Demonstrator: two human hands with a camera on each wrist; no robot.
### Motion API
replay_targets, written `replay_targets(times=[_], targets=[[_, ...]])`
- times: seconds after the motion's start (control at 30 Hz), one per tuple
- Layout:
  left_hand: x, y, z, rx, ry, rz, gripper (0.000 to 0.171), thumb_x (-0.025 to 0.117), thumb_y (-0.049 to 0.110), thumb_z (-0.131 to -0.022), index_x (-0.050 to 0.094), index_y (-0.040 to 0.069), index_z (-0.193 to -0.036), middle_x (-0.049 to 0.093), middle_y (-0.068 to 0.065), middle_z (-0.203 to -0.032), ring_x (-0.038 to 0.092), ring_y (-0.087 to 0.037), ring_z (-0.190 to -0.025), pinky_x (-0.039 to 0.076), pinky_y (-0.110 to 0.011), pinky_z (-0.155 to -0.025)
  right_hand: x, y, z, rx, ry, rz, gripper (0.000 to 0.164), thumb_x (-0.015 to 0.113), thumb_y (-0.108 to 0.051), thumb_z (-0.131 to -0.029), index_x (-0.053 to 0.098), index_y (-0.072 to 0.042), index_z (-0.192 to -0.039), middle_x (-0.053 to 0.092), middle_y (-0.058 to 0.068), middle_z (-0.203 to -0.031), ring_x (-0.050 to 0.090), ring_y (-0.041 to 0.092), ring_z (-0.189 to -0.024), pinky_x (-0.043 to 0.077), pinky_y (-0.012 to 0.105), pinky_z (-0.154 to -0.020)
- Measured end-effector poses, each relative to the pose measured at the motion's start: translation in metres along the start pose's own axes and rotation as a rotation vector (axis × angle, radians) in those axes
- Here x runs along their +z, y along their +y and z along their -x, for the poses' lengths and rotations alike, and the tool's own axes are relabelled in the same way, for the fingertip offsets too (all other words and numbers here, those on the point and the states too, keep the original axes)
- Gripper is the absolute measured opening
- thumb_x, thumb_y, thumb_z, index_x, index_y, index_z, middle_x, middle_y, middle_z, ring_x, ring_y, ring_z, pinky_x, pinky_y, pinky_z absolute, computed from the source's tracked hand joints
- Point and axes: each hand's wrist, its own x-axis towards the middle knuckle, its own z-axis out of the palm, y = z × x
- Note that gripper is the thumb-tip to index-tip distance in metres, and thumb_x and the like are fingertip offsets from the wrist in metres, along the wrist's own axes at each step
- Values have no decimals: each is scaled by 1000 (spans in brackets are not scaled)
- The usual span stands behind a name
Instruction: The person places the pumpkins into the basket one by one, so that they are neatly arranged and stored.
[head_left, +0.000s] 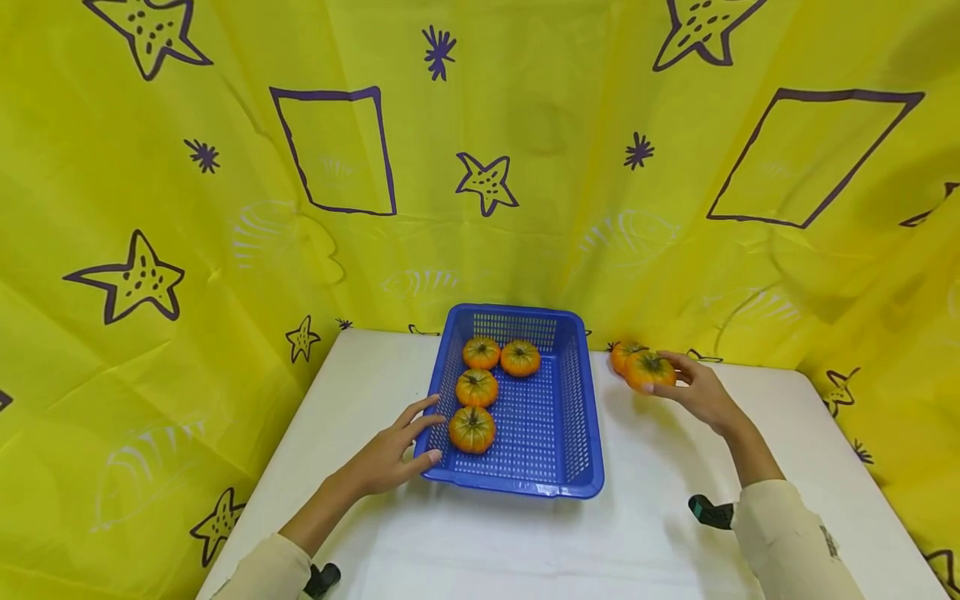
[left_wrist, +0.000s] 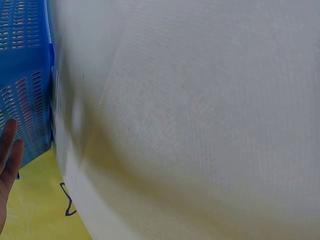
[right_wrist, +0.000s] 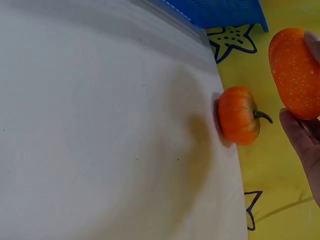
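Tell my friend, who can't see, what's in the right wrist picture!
The person's right grip holds an orange pumpkin. A second pumpkin sits on the white table, by a patterned yellow cloth; a blue basket shows at the top.

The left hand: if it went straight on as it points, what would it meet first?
Probably the left wall of the blue plastic basket: in the head view, the left hand overlaps its rim. Depth is unclear; if higher, the nearest orange pumpkin inside comes first.
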Motion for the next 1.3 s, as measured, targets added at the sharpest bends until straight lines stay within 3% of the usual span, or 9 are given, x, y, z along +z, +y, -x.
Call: replay_targets(times=[0.4, 0.63, 0.77, 0.9, 1.3], targets=[[0, 0, 0, -3, 5, 9, 55, 56, 48, -99, 51, 20, -146, 21, 3, -167, 53, -39, -134, 54, -57, -97, -2, -34, -13, -43, 12, -33, 72, 70, -31, -95, 37, -2, -152, 39, 25, -154, 37, 52, -140, 41, 63, -107], [0, 1, 0, -10, -1, 13, 55, 56, 49, -99, 51, 19, -146, 21, 3, -167, 54, -39, -133, 54, -57, -97, 5, -59, -23, -73, -20, -67, 74, 72, -24, -93, 35, -3, -154, 40, 26, -153, 39, 51, -139, 41, 64, -108], [0, 1, 0, -8, 0, 12, 55, 55, 49, -99, 51, 19, -146, 21, 3, -167, 55, -40, -132, 54, -56, -96, 9, -71, -28, -89, -18, -44, 74, 74, -26, -92, 38, -4, -153, 45, 25, -149, 46, 48, -134, 52, 43, -101], [1, 0, 0, -7, 3, 13, 55, 55, 49, -99, 51, 20, -146, 21, 2, -167, 55, -40, -132, 55, -55, -95, 13, -80, -33, -111, -17, -35, 73, 75, -27, -90, 42, -4, -151, 47, 23, -149, 51, 45, -129, 49, 18, -90], [3, -2, -2, -20, -3, 13, 54, 57, 45, -99, 51, 19, -146, 20, 3, -167, 53, -39, -134, 56, -54, -94, 36, -93, -47, -165, -61, -142, 67, 75, -20, -90, 45, -4, -148, 52, 21, -141, 56, 37, -119, 52, 16, -86]])
